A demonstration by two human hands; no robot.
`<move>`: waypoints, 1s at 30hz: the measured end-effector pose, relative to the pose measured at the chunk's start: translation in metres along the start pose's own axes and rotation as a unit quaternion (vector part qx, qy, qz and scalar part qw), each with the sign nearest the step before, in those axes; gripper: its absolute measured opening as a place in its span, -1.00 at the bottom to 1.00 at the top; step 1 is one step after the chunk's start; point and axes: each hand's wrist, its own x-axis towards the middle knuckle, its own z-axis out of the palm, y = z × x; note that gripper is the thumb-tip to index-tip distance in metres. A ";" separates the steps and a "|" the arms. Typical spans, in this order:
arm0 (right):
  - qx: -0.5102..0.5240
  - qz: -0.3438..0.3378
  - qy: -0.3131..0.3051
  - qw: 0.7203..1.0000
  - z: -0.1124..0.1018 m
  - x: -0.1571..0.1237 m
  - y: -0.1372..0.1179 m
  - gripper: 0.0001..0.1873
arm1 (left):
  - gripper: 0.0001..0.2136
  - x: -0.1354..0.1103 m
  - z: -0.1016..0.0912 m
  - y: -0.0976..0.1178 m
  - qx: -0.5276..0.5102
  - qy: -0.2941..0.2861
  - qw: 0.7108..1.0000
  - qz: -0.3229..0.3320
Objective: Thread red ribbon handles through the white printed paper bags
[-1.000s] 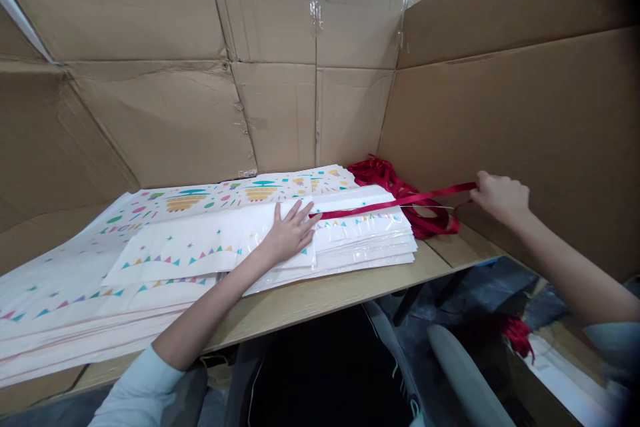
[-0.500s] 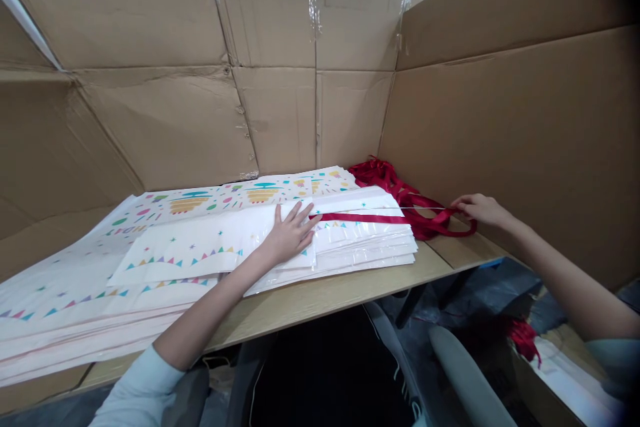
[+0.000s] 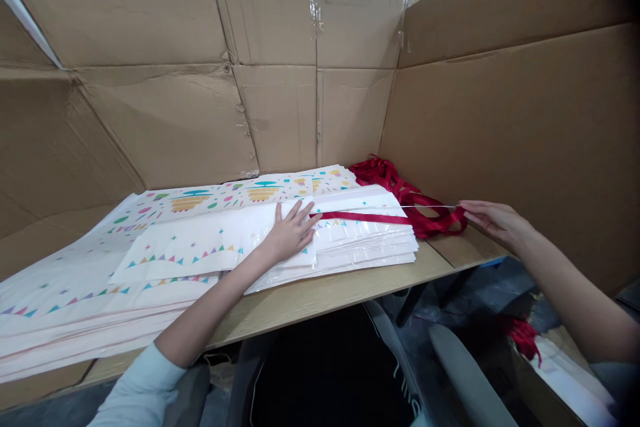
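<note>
My left hand (image 3: 291, 233) lies flat with fingers spread on a folded white printed sheet (image 3: 175, 247) with colourful bunting and stars. One end of a flat red ribbon (image 3: 367, 217) reaches its fingertips and runs right across a stack of folded white sheets (image 3: 370, 247). A thin white string (image 3: 430, 206) stretches taut above the ribbon, from the stack to my right hand (image 3: 493, 220). That hand pinches the string between thumb and fingers, beside a loop of red ribbon; whether it also touches the loop I cannot tell.
A heap of red ribbon (image 3: 383, 173) lies at the table's back right. Larger printed sheets (image 3: 65, 273) are piled at left. Cardboard walls (image 3: 280, 113) stand behind and at the right. Below right, a box (image 3: 545, 380) holds red ribbon and white sheets, beside a chair armrest (image 3: 463, 373).
My right hand has moved slightly right, drawing the string with it. The red ribbon loop beside it has shifted a little left. My left hand stays in place.
</note>
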 end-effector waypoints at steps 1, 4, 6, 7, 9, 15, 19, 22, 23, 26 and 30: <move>0.038 0.005 0.027 0.999 0.002 0.000 0.002 -0.77 | -0.58 0.000 0.001 0.000 0.003 0.002 1.000 0.001; 0.146 0.015 0.088 0.985 0.011 -0.001 0.007 -0.78 | -0.58 -0.001 0.002 -0.001 0.011 0.007 1.000 0.004; 0.160 -0.002 0.106 0.981 0.019 -0.003 0.010 -0.79 | -0.58 -0.001 0.002 0.000 0.015 0.012 1.000 0.006; 0.159 -0.013 0.112 0.981 0.024 -0.004 0.011 -0.79 | -0.57 -0.001 0.002 0.000 0.017 0.015 1.000 0.007; 0.153 -0.034 0.128 0.979 0.034 -0.005 0.012 -0.80 | -0.57 -0.001 0.001 0.000 0.022 0.022 1.000 0.006; 0.086 -0.084 0.117 0.986 0.061 -0.010 0.008 -0.88 | -0.56 0.001 -0.002 0.002 0.028 0.009 1.000 0.001; 0.013 -0.142 0.073 0.987 0.070 -0.014 0.001 -0.89 | -0.55 0.002 -0.003 0.000 0.034 0.005 0.999 -0.004; -0.077 -0.192 0.026 0.978 0.077 -0.020 -0.005 -0.87 | -0.55 0.001 -0.003 -0.002 0.040 0.005 0.999 -0.005; -0.106 -0.212 0.001 0.971 0.082 -0.023 -0.007 -0.85 | -0.55 0.001 -0.003 -0.003 0.042 0.005 0.999 -0.005; -0.185 -0.289 -0.136 0.929 0.107 -0.040 -0.007 -0.82 | -0.56 0.003 -0.003 -0.002 0.045 0.003 0.999 -0.003; -0.263 -0.367 -0.313 0.836 0.166 -0.070 0.002 -0.87 | -0.56 0.008 -0.002 0.004 0.047 0.005 0.999 0.006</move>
